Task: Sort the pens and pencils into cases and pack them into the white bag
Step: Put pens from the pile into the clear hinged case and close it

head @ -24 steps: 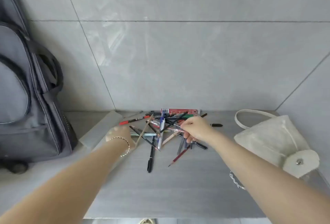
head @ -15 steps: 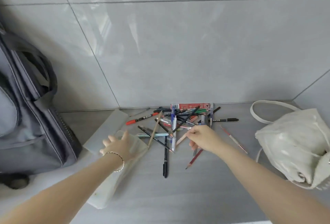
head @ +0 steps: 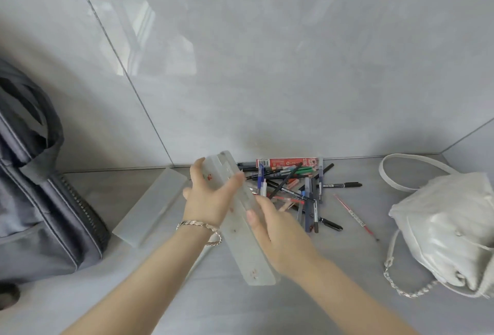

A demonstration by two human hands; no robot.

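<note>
Pens and pencils (head: pixel 294 187) lie heaped on the desk (head: pixel 267 308) just beyond and right of the curled fingers (head: pixel 235 182), nearer the right hand (head: pixel 280 233) than the left hand (head: pixel 208 201), both gripping the translucent case (head: pixel 240 238), whose long axis slants away leftward.

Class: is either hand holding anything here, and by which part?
Both hold the frosted pencil case. The left hand grips its far half across the width; the right hand holds its right edge near the middle.
</note>
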